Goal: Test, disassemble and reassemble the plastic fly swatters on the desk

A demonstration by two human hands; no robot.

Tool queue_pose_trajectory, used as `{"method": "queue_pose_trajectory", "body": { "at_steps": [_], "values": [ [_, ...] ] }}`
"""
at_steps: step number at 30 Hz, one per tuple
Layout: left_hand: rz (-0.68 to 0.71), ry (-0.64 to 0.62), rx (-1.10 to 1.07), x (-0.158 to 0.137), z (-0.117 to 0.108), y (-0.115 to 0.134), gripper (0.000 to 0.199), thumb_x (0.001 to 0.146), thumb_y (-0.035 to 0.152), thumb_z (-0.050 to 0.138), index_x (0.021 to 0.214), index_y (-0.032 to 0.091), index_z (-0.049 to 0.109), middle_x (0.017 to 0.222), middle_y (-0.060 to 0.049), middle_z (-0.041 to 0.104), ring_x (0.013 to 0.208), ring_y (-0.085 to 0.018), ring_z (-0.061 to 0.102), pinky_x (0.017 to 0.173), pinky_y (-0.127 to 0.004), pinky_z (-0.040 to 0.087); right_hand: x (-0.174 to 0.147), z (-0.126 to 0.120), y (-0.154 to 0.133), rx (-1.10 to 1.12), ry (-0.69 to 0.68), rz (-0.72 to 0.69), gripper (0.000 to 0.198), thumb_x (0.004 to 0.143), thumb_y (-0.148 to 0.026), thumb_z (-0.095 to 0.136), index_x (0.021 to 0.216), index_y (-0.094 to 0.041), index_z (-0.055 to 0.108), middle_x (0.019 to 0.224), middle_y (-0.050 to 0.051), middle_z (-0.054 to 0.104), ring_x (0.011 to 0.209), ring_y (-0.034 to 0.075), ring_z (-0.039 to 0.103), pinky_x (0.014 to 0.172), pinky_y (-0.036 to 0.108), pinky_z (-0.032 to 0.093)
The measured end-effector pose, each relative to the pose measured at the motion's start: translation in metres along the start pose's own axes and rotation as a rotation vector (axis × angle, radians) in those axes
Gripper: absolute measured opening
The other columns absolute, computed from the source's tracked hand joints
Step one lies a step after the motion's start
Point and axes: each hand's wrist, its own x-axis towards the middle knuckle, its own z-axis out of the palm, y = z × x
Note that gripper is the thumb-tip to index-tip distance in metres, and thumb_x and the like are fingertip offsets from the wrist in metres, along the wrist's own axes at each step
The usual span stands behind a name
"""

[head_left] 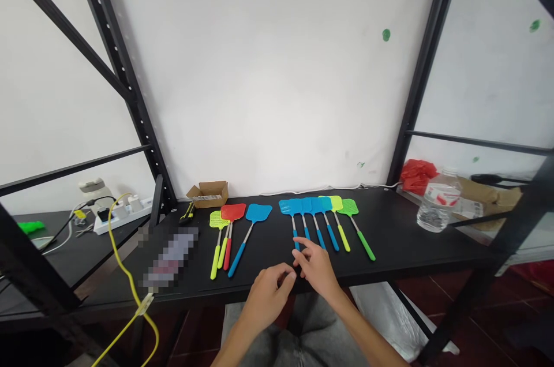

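Several fly swatters lie on the black shelf, handles toward me. My right hand (315, 266) is over the handle of the leftmost blue swatter (286, 207) in the right-hand row. Its index finger is stretched out and apart from the thumb; whether it touches the handle I cannot tell. My left hand (269, 296) hovers at the shelf's front edge, loosely curled with thumb and fingers apart, nothing visible in it. Further right are overlapping blue swatters, a yellow swatter (336, 203) and a green swatter (348, 207). Leftward lie a blue swatter (258, 213), a red swatter (233, 212) and yellow ones (219, 219).
At the back left stand a small open cardboard box (210, 194) and a yellow-black cutter (187, 214). A pixelated object (171, 260) and a yellow cable (125, 269) are left. A power strip (123, 217) lies beyond the post. On the right is a plastic bottle (439, 202).
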Motion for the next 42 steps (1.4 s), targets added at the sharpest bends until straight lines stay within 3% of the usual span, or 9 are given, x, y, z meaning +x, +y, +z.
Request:
{"method": "queue_pose_trajectory", "body": {
  "at_steps": [6, 10, 13, 16, 21, 26, 30, 35, 42],
  "values": [
    [0.034, 0.115, 0.064, 0.007, -0.015, -0.009, 0.038, 0.094, 0.042, 0.037, 0.087, 0.021, 0.068, 0.066, 0.0, 0.062, 0.061, -0.017, 0.057, 0.058, -0.025, 0.04, -0.002, -0.001, 0.002, 0.001, -0.019, -0.038, 0.038, 0.09, -0.042, 0.049, 0.116, -0.018, 0.064, 0.063, 0.001, 0.067, 0.044, 0.013, 0.058, 0.047, 0.025, 0.046],
    [0.035, 0.332, 0.349, 0.013, -0.033, -0.034, 0.027, 0.092, 0.034, 0.043, 0.104, 0.022, 0.066, 0.106, -0.007, 0.066, 0.099, -0.024, 0.06, 0.084, -0.033, 0.043, -0.003, -0.001, 0.0, 0.02, -0.037, -0.021, 0.038, 0.09, -0.042, 0.049, 0.115, -0.018, 0.065, 0.063, 0.001, 0.067, 0.045, 0.013, 0.057, 0.048, 0.025, 0.046],
    [-0.072, 0.342, 0.623, 0.014, -0.044, -0.055, 0.033, 0.087, 0.03, 0.052, 0.118, 0.022, 0.061, 0.122, -0.011, 0.06, 0.108, -0.029, 0.057, 0.09, -0.04, 0.041, -0.003, -0.001, -0.001, 0.044, -0.041, -0.004, 0.038, 0.09, -0.043, 0.049, 0.113, -0.018, 0.065, 0.063, 0.002, 0.066, 0.045, 0.013, 0.057, 0.048, 0.025, 0.046],
    [-0.126, 0.276, 0.765, 0.013, -0.049, -0.064, 0.032, 0.087, 0.029, 0.051, 0.117, 0.022, 0.061, 0.111, -0.01, 0.064, 0.103, -0.03, 0.06, 0.086, -0.04, 0.041, -0.003, -0.001, -0.001, 0.059, -0.044, -0.002, 0.039, 0.09, -0.043, 0.048, 0.112, -0.017, 0.066, 0.063, 0.002, 0.066, 0.045, 0.013, 0.056, 0.047, 0.025, 0.045],
    [-0.172, 0.208, 0.819, 0.012, -0.05, -0.054, 0.031, 0.089, 0.019, 0.044, 0.115, 0.021, 0.059, 0.093, -0.007, 0.067, 0.091, -0.027, 0.064, 0.08, -0.038, 0.041, -0.003, -0.003, -0.003, 0.085, -0.064, 0.011, 0.039, 0.088, -0.044, 0.05, 0.111, -0.017, 0.067, 0.063, 0.002, 0.066, 0.045, 0.012, 0.055, 0.047, 0.025, 0.044],
    [-0.211, 0.209, 0.759, 0.013, -0.048, -0.047, 0.045, 0.089, 0.014, 0.038, 0.133, 0.013, 0.045, 0.102, -0.013, 0.065, 0.085, -0.026, 0.065, 0.071, -0.034, 0.043, -0.004, -0.006, -0.005, 0.136, -0.117, 0.037, 0.039, 0.089, -0.044, 0.05, 0.111, -0.017, 0.066, 0.065, 0.002, 0.066, 0.046, 0.012, 0.054, 0.045, 0.023, 0.042],
    [-0.162, 0.282, 0.557, 0.011, -0.05, -0.042, 0.048, 0.092, 0.017, 0.031, 0.139, 0.009, 0.037, 0.108, -0.016, 0.063, 0.094, -0.027, 0.063, 0.073, -0.034, 0.045, -0.001, -0.006, -0.001, 0.201, -0.122, 0.062, 0.04, 0.086, -0.046, 0.053, 0.109, -0.016, 0.066, 0.064, 0.001, 0.065, 0.045, 0.011, 0.052, 0.043, 0.022, 0.04],
    [-0.007, 0.284, 0.189, 0.007, -0.053, -0.023, 0.047, 0.097, 0.028, 0.025, 0.142, 0.019, 0.035, 0.1, -0.009, 0.06, 0.089, -0.022, 0.061, 0.077, -0.034, 0.046, 0.004, -0.009, -0.002, 0.352, -0.134, 0.102, 0.051, 0.084, -0.054, 0.055, 0.115, -0.014, 0.063, 0.066, 0.002, 0.065, 0.043, 0.01, 0.052, 0.041, 0.022, 0.038],
    [0.113, 0.151, -0.086, 0.004, -0.044, -0.005, 0.044, 0.097, 0.028, 0.026, 0.136, 0.02, 0.044, 0.084, -0.002, 0.051, 0.07, -0.014, 0.051, 0.068, -0.026, 0.042, 0.003, -0.019, -0.022, 0.641, -0.082, 0.188, 0.056, 0.084, -0.058, 0.058, 0.122, -0.016, 0.059, 0.068, 0.0, 0.061, 0.044, 0.009, 0.047, 0.041, 0.021, 0.033]
  ]
}}
